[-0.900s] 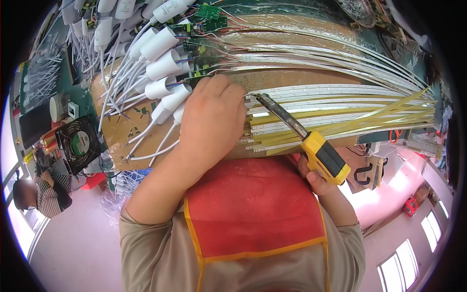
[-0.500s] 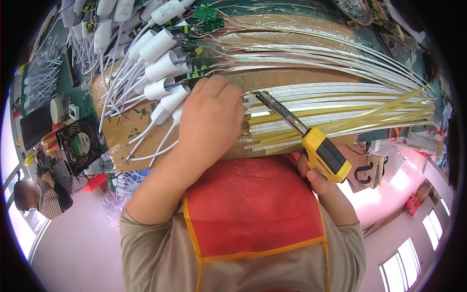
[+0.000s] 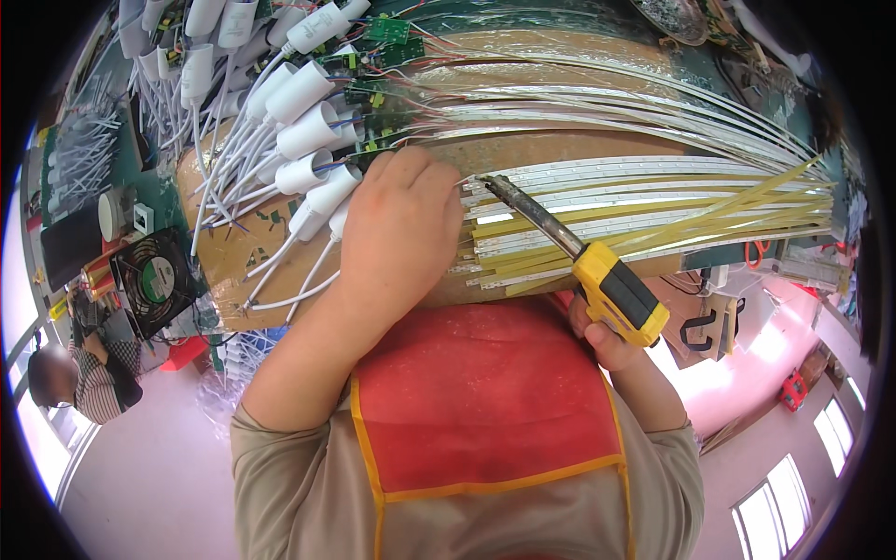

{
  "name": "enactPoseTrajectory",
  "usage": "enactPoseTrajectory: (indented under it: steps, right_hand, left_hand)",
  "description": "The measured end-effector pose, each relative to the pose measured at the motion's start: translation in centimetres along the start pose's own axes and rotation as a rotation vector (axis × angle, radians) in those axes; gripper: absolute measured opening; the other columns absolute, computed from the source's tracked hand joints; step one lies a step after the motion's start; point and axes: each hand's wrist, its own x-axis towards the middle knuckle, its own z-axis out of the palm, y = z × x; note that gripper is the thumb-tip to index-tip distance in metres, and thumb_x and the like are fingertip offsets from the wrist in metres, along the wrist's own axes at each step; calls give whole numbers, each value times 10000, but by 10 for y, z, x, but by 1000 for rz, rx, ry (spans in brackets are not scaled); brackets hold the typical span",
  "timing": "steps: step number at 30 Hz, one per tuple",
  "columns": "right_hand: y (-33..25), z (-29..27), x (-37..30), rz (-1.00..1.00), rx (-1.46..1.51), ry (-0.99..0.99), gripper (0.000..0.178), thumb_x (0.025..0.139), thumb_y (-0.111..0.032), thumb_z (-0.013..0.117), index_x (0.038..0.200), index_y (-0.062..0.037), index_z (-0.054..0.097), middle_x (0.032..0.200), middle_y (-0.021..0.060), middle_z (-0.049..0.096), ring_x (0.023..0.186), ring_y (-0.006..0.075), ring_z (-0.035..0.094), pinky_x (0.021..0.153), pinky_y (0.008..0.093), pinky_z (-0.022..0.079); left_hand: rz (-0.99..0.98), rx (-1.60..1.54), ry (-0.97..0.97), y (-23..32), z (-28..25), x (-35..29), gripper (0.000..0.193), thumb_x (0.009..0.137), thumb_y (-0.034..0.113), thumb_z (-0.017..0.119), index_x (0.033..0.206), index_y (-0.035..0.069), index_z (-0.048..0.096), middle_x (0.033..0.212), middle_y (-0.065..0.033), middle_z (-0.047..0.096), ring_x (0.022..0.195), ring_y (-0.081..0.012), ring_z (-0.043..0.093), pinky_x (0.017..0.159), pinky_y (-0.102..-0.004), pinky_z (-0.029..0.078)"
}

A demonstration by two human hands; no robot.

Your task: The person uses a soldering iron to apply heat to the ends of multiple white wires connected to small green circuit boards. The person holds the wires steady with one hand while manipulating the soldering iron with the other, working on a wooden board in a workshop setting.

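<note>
My right hand [image 3: 602, 338] is wrapped round the handle of a yellow and black soldering gun [image 3: 621, 294]. The gun's dark tip rests at the left ends of several white LED strips [image 3: 560, 175] with yellow edges. Bent over the board beside that tip, my left hand [image 3: 401, 224] is closed. A thin wire shows between it and the strip end; its fingertips are mostly hidden behind the back of the hand. Just left of this hand lie white plastic lamp caps [image 3: 331, 189] with cables, and small green circuit boards [image 3: 378, 145] poke out of some.
A cardboard sheet [image 3: 551, 145] lies under the work. More strips wired to boards [image 3: 607, 117] stretch across the far side. A black fan [image 3: 152, 283] stands at the left table edge. Another person [image 3: 89, 378] is at far left. Orange-handled scissors [image 3: 754, 252] lie at right.
The soldering gun and my right hand have shifted slightly left. My left hand has moved very little, also to the left.
</note>
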Motion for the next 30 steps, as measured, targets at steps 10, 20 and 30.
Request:
enactPoseTrajectory:
  steps: [10,20,30]
  right_hand:
    - [2,-1,1,-21,-49,-16,331,840,-188,764,1016,-6,551,772,47,584,658,140,549,592,286,456]
    - [0,6,3,-27,48,13,375,837,-183,772,1063,0,535,772,34,569,660,130,543,591,279,454]
    - [0,4,3,-11,-39,4,369,838,-213,772,1043,-2,549,773,37,586,656,133,551,594,285,458]
  left_hand:
    - [3,-2,-13,-2,-1,0,115,785,36,687,899,34,669,919,-129,646,861,-343,623,774,-428,507]
    - [9,-64,49,3,-10,-7,170,808,27,669,975,28,642,937,-143,635,872,-359,616,748,-424,504]
    - [108,106,18,-3,-8,-7,180,776,13,681,946,73,680,896,-91,633,807,-297,626,696,-400,506]
